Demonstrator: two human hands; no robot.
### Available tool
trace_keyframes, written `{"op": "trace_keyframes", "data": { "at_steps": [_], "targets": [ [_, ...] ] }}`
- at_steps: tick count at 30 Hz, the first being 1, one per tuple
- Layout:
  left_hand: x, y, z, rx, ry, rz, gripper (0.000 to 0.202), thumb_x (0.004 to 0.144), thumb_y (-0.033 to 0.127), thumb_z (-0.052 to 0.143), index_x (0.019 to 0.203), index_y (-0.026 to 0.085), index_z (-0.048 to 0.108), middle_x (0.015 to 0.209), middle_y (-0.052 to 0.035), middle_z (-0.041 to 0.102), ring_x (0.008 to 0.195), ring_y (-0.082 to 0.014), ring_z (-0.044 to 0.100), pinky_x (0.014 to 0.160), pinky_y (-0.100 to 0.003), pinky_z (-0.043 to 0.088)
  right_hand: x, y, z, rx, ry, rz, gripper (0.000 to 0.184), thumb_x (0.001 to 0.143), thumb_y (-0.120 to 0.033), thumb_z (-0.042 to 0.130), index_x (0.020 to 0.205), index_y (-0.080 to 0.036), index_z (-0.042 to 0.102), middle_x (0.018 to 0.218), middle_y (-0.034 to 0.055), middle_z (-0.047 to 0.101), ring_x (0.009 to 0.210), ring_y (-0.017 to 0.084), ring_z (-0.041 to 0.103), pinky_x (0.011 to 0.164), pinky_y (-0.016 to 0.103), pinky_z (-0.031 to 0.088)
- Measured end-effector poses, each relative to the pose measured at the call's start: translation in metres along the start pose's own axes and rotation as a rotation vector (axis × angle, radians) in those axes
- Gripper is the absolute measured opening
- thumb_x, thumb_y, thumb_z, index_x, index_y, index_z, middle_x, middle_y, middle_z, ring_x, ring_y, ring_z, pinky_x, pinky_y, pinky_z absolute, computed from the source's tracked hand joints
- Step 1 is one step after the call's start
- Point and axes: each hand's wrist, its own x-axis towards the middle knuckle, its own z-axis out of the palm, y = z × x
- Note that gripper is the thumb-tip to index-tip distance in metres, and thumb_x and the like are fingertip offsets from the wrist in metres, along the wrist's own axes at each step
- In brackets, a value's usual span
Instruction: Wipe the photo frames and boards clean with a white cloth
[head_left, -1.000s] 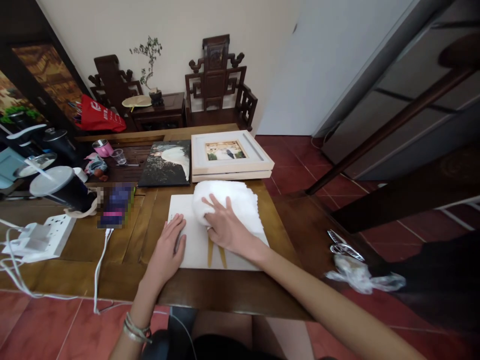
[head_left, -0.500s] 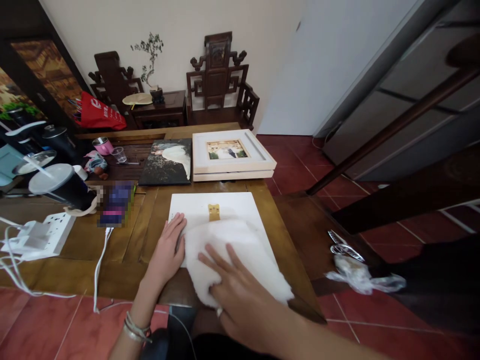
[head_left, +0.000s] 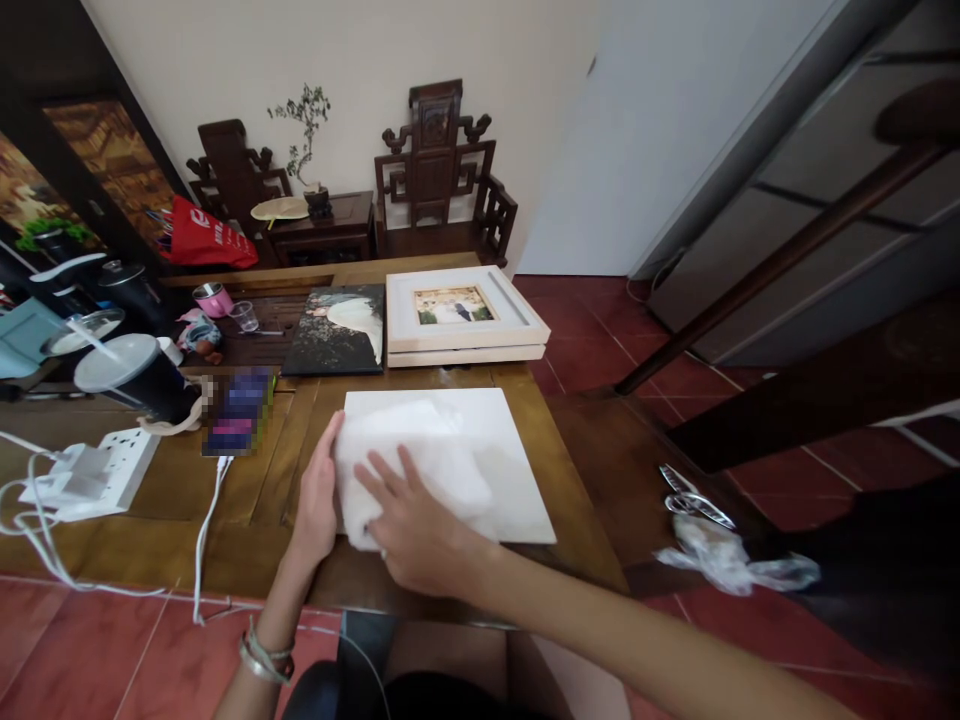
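A white board, the back of a picture frame [head_left: 502,460], lies flat on the wooden table [head_left: 262,490] in front of me. A white cloth [head_left: 420,455] is spread over its left half. My right hand [head_left: 409,520] presses flat on the cloth with fingers stretched out. My left hand [head_left: 319,495] rests against the board's left edge, fingers straight along it, touching the cloth's side.
Behind the board lie a white framed photo [head_left: 461,315] and a dark photo print [head_left: 341,330]. At the left are a lidded cup [head_left: 131,375], a power strip with cables [head_left: 94,470], a phone [head_left: 236,410] and small cups. Scissors and a crumpled bag [head_left: 720,555] lie at the right.
My right hand has swept the cloth from the board's far end to its near edge, and now to the left half. My left hand shifted to the board's left edge.
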Motion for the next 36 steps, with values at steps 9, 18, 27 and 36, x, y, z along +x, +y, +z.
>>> {"op": "trace_keyframes", "data": {
  "at_steps": [9,18,27,36],
  "targets": [
    [-0.002,-0.008,0.009,0.367,-0.208,0.060,0.049,0.099,0.036,0.031,0.145,0.019,0.033,0.151,-0.0108,0.036,0.141,-0.0222,0.029,0.118,-0.047,0.021,-0.039,0.013,-0.022,0.141,-0.088,0.159,0.031,0.080,-0.019,0.051,0.105,-0.011,0.067,0.138,0.0206,0.050,0.137,0.032,0.031,0.113,0.059,0.012],
    [0.002,-0.008,0.010,0.480,-0.197,0.142,0.040,0.094,0.024,0.042,0.133,0.017,0.051,0.141,-0.0134,0.049,0.136,-0.0254,0.039,0.115,-0.049,0.028,0.052,0.058,-0.013,-0.025,0.144,0.229,0.032,0.081,-0.012,0.042,0.104,-0.009,0.064,0.118,0.0205,0.063,0.129,0.033,0.040,0.107,0.058,0.020],
    [0.002,-0.007,0.010,0.446,-0.197,0.120,0.042,0.094,0.024,0.043,0.135,0.017,0.049,0.145,-0.0132,0.045,0.138,-0.0245,0.035,0.115,-0.050,0.028,0.032,0.080,-0.033,0.081,0.082,0.390,0.026,0.083,-0.015,0.039,0.094,-0.013,0.062,0.096,0.0149,0.068,0.099,0.029,0.060,0.095,0.043,0.037],
    [0.000,-0.010,0.011,0.450,-0.191,0.134,0.042,0.095,0.022,0.042,0.136,0.016,0.047,0.146,-0.0130,0.043,0.140,-0.0230,0.033,0.115,-0.049,0.028,-0.069,0.087,-0.016,0.042,0.139,0.485,0.022,0.076,-0.007,0.039,0.078,-0.016,0.059,0.103,0.0172,0.069,0.118,0.032,0.054,0.106,0.051,0.029]
  ]
}}
